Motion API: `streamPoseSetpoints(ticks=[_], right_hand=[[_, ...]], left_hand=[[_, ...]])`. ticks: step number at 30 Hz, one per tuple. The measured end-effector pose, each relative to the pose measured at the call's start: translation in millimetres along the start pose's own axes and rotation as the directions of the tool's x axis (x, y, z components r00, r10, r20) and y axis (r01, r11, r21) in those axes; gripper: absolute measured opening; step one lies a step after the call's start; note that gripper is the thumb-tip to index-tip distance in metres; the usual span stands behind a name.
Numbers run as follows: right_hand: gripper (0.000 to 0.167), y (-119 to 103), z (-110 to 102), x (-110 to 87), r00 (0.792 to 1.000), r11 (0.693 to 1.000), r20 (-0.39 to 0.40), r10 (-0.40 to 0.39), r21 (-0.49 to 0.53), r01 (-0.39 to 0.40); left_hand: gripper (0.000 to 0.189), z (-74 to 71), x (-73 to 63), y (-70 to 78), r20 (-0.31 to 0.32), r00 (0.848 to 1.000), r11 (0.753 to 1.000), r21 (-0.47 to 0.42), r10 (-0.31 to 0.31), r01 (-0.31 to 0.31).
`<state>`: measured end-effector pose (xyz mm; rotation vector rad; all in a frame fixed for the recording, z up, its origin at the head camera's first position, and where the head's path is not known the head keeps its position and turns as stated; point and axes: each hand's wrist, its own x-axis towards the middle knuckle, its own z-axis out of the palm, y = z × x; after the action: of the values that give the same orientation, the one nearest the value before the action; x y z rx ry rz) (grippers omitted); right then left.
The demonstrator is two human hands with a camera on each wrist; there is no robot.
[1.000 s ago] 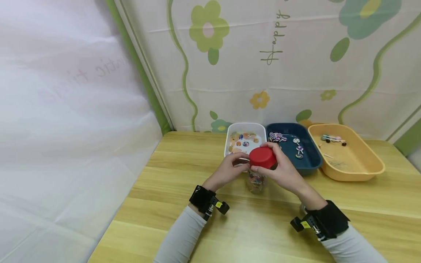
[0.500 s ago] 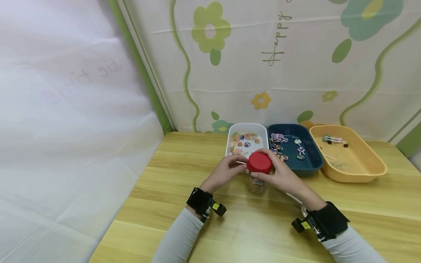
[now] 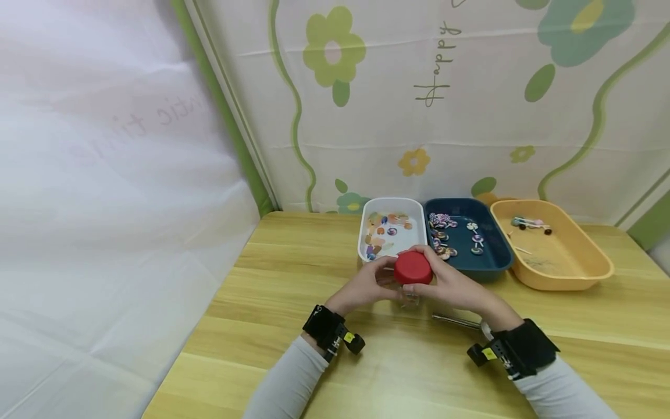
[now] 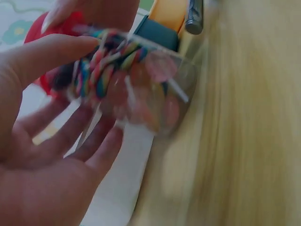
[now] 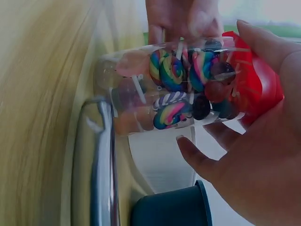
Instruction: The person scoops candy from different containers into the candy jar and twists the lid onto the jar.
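Observation:
A clear jar (image 5: pixel 141 89) full of small toy lollipops stands upright on the table, a red lid (image 3: pixel 413 268) over its mouth. My right hand (image 3: pixel 452 285) grips the lid, thumb on the near side and fingers round the far side. My left hand (image 3: pixel 366 289) holds the jar's body just below the lid. In the left wrist view, the thumb lies along one side of the jar (image 4: pixel 136 84) and the fingers reach round the other. Rainbow swirl lollipops (image 5: pixel 171 70) and dark round ones show through the wall. In the head view both hands hide most of the jar.
Behind the hands stand a white tray (image 3: pixel 422 224), a dark blue tray (image 3: pixel 473 270) and a yellow tray (image 3: pixel 576 256), each with small lollipop pieces in it. A shiny metal utensil (image 3: pixel 456 320) lies on the wooden table (image 3: pixel 387 366) beside my right wrist.
The red lid and my right hand have come slightly toward me. My left hand has shifted from beside the lid to hold the jar, its thumb now lower. More of the metal utensil shows.

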<state>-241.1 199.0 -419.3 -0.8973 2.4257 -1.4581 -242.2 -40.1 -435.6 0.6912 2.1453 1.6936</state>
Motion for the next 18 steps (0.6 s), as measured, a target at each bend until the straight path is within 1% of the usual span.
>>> streamPoseSetpoints(ticks=[1,3,6,8,10,12,16,18], right_hand=[[0.072,0,0,-0.3,1.0,1.0,0.008,0.005,0.01,-0.005],[0.071,1,-1,-1.1,1.0,0.999,0.019,0.012,0.032,-0.012],[0.07,2,-3,-2.9,0.999,0.998,0.03,0.011,0.066,-0.013],[0.068,4,-4,-3.8,0.999,0.997,0.039,0.0,0.083,-0.003],[0.065,6,-5,-4.2,0.998,0.995,0.053,-0.019,0.103,0.013],[0.063,9,-7,-4.7,0.996,0.992,0.076,-0.042,0.118,0.033],[0.063,15,-12,-4.4,0.985,0.986,0.139,-0.105,0.144,0.085],[0.064,17,-15,-3.4,0.978,0.985,0.166,-0.123,0.143,0.099]], left_hand=[[0.066,3.4,0.3,1.2,-0.008,1.0,1.0,0.025,0.006,-0.006],[0.069,10.6,0.2,4.7,-0.043,0.999,0.997,0.08,0.025,-0.022],[0.073,20.6,2.5,6.7,-0.091,0.994,0.991,0.129,0.058,-0.046],[0.073,24.9,4.8,4.8,-0.116,0.991,0.99,0.132,0.068,-0.052],[0.075,26.4,7.2,1.6,-0.119,0.99,0.99,0.13,0.07,-0.054],[0.075,25.8,8.4,-0.4,-0.094,0.993,0.99,0.129,0.075,-0.062],[0.074,20.3,8.1,0.7,0.006,0.997,0.99,0.118,0.078,-0.078],[0.072,18.2,8.1,2.0,0.04,0.996,0.991,0.104,0.081,-0.085]])
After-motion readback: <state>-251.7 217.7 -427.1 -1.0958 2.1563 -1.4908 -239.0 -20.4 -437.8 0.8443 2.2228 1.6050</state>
